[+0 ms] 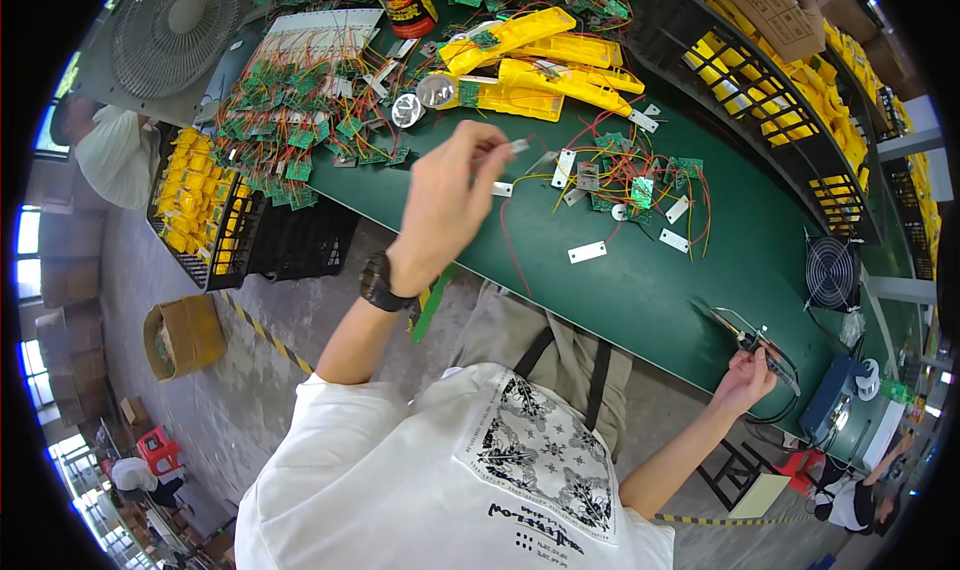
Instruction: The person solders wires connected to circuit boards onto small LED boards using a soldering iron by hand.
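Over the bench's near left part, my left hand [448, 195] is closed in a pinch. A small pale plate [518, 147] with a thin red wire sits at its fingertips, slightly blurred. At the right side, my right hand [745, 382] wraps around a soldering iron [749, 340] with a thin metal guide tube near its tip and a black cable. Between the hands lies a tangled pile of green circuit boards [641, 192] with red and yellow wires. White plates with holes, such as a loose plate [587, 252], lie around it.
Yellow plastic housings [520, 60] and a large heap of wired boards [285, 110] cover the far side. A black crate [790, 100] of yellow parts stands at the right. Nearby are a small fan [832, 272] and a blue box-shaped unit [835, 398].
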`<action>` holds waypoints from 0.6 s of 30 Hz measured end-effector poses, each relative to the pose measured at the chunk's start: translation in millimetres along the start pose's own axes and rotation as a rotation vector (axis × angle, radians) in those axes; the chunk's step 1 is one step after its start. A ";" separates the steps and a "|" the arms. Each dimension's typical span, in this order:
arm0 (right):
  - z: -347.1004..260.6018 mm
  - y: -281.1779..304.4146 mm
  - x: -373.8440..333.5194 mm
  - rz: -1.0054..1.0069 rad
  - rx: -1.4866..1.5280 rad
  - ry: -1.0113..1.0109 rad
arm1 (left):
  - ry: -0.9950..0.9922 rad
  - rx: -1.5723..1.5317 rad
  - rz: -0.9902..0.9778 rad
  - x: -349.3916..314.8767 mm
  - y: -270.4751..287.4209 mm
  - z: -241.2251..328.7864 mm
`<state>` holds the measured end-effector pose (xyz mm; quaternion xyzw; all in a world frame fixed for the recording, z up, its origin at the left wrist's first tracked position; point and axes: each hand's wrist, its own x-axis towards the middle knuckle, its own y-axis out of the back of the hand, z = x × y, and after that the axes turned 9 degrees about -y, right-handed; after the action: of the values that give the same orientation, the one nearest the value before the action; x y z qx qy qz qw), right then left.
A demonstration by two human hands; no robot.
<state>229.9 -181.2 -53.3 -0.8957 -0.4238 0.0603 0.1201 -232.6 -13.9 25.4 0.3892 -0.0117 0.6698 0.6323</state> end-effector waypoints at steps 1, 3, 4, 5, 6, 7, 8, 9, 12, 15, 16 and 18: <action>0.4 -0.6 0.0 0.009 0.004 -0.009 | -0.018 -0.062 0.018 2.7 -5.7 11.6; -0.2 -1.4 -0.4 0.048 0.011 0.004 | -0.048 -0.206 0.038 12.0 -17.0 32.1; -0.2 -2.0 -0.5 0.033 0.017 -0.010 | -0.062 -0.291 0.040 17.9 -23.9 41.8; 0.1 -3.1 -0.3 0.029 0.027 -0.011 | -0.077 -0.383 0.041 23.8 -27.6 50.4; -0.9 -3.5 -0.7 0.045 0.036 -0.002 | -0.072 -0.450 0.028 30.2 -29.4 57.4; -1.7 -4.2 -1.4 0.007 0.038 -0.012 | -0.068 -0.525 0.012 38.1 -33.0 64.0; -2.3 -5.3 -1.7 0.005 0.045 -0.005 | -0.081 -0.610 0.005 45.5 -37.3 71.2; -2.1 -7.0 -2.8 0.025 0.045 -0.002 | -0.070 -0.659 -0.026 52.0 -38.8 77.5; -3.6 -11.6 -4.7 0.017 0.056 0.002 | -0.086 -0.694 -0.055 73.7 -44.0 94.1; -3.7 -14.1 -5.6 -0.002 0.074 -0.007 | -0.144 -0.704 -0.081 95.3 -42.6 106.1; -3.7 -14.0 -5.6 -0.004 0.075 -0.005 | -0.140 -0.702 -0.087 104.6 -42.2 109.4; -2.7 -12.6 -5.2 -0.015 0.077 -0.013 | -0.173 -0.710 -0.083 127.3 -42.3 116.3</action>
<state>217.7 -178.0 -47.3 -0.8869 -0.4286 0.0813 0.1520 -124.4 42.2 154.6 0.2008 -0.2813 0.5622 0.7513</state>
